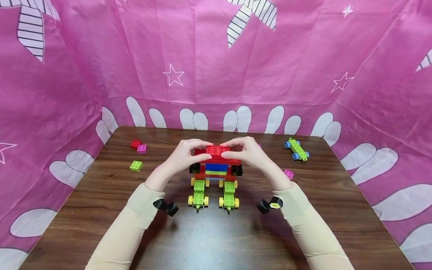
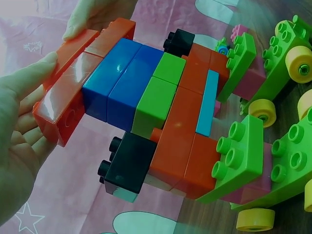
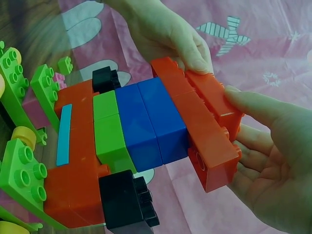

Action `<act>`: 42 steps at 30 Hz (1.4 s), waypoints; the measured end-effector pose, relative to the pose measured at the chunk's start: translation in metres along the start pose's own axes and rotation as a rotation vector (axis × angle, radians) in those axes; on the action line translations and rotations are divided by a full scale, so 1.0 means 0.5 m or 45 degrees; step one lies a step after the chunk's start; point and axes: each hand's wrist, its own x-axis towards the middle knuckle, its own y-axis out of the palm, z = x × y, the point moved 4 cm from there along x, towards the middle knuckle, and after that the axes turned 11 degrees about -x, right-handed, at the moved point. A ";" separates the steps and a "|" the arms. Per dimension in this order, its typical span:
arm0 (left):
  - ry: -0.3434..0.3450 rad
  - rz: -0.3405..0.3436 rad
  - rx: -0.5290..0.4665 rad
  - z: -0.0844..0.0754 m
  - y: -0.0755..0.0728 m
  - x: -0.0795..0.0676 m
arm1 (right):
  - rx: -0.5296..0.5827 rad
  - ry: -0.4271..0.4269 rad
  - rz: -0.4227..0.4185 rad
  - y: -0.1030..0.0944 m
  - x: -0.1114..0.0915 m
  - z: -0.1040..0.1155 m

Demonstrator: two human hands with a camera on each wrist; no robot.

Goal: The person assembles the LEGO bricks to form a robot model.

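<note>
A figure of toy building bricks stands in the middle of the table, on two lime wheeled bases with yellow wheels. Above them come red bricks, lime bricks and blue bricks, with a black brick jutting out at each side. Long red bricks cross the upper part, topped by a studded red brick. My left hand grips this top brick at its left end, thumb in front and fingers behind. At the right end, my right hand holds it likewise.
On the left of the table lie a red brick, a pink brick and a lime brick. To the right are a lime wheeled base with blue wheels and another pink brick. A pink patterned cloth hangs behind.
</note>
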 end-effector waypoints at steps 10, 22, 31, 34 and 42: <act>-0.024 -0.002 -0.008 -0.002 0.001 -0.001 | 0.030 0.011 0.007 0.003 -0.002 -0.001; 0.028 -0.011 0.017 0.002 0.003 -0.003 | 0.044 0.006 0.011 0.006 -0.003 -0.002; 0.028 -0.014 -0.001 0.001 0.005 -0.002 | 0.059 0.013 0.023 0.007 -0.003 -0.006; 0.030 -0.011 -0.003 0.002 0.005 -0.001 | 0.063 0.011 0.027 0.006 -0.003 -0.006; 0.046 -0.018 -0.029 0.003 0.005 -0.002 | 0.077 0.009 0.031 0.007 -0.003 -0.002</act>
